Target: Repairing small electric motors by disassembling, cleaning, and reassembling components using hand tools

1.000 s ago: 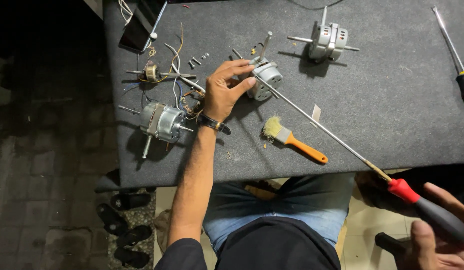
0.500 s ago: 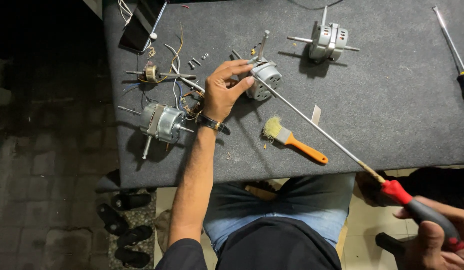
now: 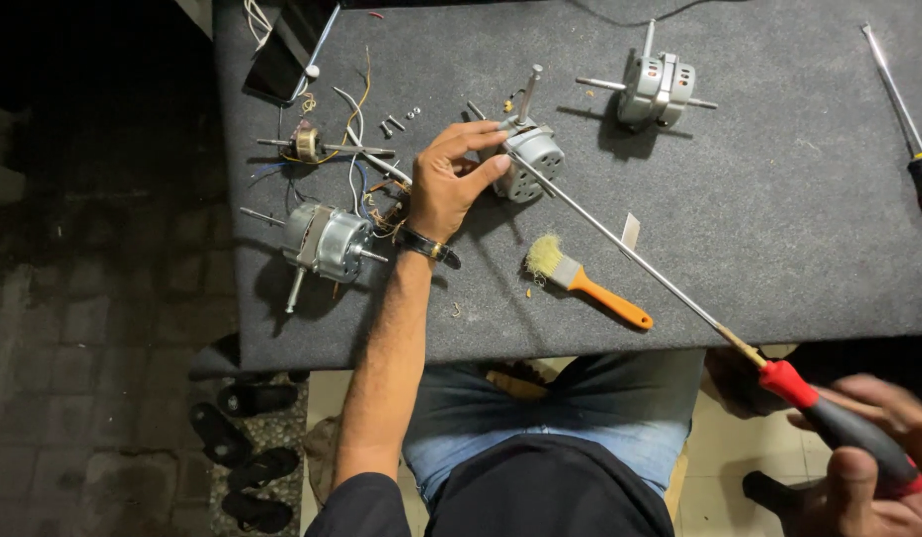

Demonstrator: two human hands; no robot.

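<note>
My left hand (image 3: 451, 181) grips a small silver motor (image 3: 532, 149) standing on the dark grey table (image 3: 759, 239), its shaft pointing up and away. My right hand (image 3: 868, 477), low at the bottom right and off the table, holds the red-and-black handle of a very long screwdriver (image 3: 630, 254). The thin shaft runs diagonally up-left and its tip touches the motor's housing. An orange-handled brush (image 3: 580, 280) lies just under the shaft.
A second motor (image 3: 327, 242) with wires lies left of my wrist, a third motor (image 3: 658, 88) at the back. A rotor (image 3: 307, 144), loose screws (image 3: 399, 121) and a phone (image 3: 282, 60) sit at the back left. Another screwdriver (image 3: 903, 109) lies far right. Sandals (image 3: 247, 438) are on the floor.
My right hand with the screwdriver handle has shifted slightly and is blurred, as if turning. The left hand and motor stay in place.
</note>
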